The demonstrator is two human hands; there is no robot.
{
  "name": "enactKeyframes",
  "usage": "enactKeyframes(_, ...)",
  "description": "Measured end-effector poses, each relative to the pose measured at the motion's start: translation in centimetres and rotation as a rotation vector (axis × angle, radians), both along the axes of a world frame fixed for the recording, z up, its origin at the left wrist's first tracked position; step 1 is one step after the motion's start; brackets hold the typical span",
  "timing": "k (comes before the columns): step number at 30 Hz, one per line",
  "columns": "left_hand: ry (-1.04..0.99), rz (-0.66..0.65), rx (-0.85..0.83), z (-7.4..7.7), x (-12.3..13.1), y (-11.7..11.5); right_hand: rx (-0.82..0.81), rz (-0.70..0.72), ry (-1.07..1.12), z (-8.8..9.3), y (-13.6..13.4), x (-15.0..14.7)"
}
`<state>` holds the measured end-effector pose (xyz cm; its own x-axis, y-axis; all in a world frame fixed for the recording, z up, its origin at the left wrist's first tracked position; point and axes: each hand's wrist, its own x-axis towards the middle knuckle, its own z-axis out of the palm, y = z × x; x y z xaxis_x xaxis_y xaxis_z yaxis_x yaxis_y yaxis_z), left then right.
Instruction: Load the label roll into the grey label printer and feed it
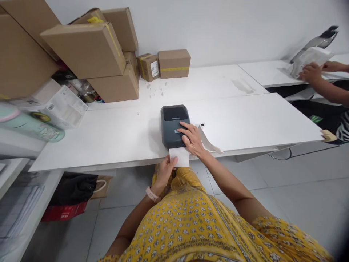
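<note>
A dark label printer [169,131] stands near the front edge of the white table [122,134]. Out of its near side comes a white paper label [182,157], reaching past the table edge. My left hand [165,169] pinches the label's left side, thumb on top. On the printer's top rests my right hand [193,140], fingers apart, a fingertip at the light button [177,131]. Just right of that hand lies a small paper roll [202,125] with a loose strip [209,143] trailing to the table edge.
Cardboard boxes [84,51] are stacked at the back left, with two smaller boxes [174,63] beside them. A mint bottle [29,123] and a clear-sided package [68,107] are at the left. At far right, another person's hands [312,72] handle a whitish bag [311,60].
</note>
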<state>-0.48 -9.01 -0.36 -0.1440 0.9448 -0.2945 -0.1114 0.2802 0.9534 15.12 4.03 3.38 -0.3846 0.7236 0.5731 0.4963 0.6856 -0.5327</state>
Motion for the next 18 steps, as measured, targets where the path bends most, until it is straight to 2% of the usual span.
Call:
enactKeyframes(2,-0.156,-0.045,-0.051,0.7,0.1,1.1,0.002,0.019,-0.01,0.3,0.3,0.2)
enactKeyframes(4,-0.286,-0.036,-0.078,1.2,0.2,1.6,0.013,0.034,0.006,0.4,0.5,0.3)
enactKeyframes(8,-0.379,0.018,-0.078,1.6,0.6,1.3,0.048,0.032,0.047,0.3,0.4,0.2)
enactKeyframes(13,-0.326,0.038,-0.042,0.2,0.7,1.3,0.086,-0.018,0.039,0.2,0.2,-0.2)
enactKeyframes(16,-0.19,0.017,-0.02,-0.7,0.4,1.4,0.118,-0.077,-0.04,0.9,0.0,-0.3)
enactKeyframes(18,-0.054,-0.01,0.023,-0.7,0.0,1.1,0.173,-0.103,-0.142,1.9,-0.2,-0.3)
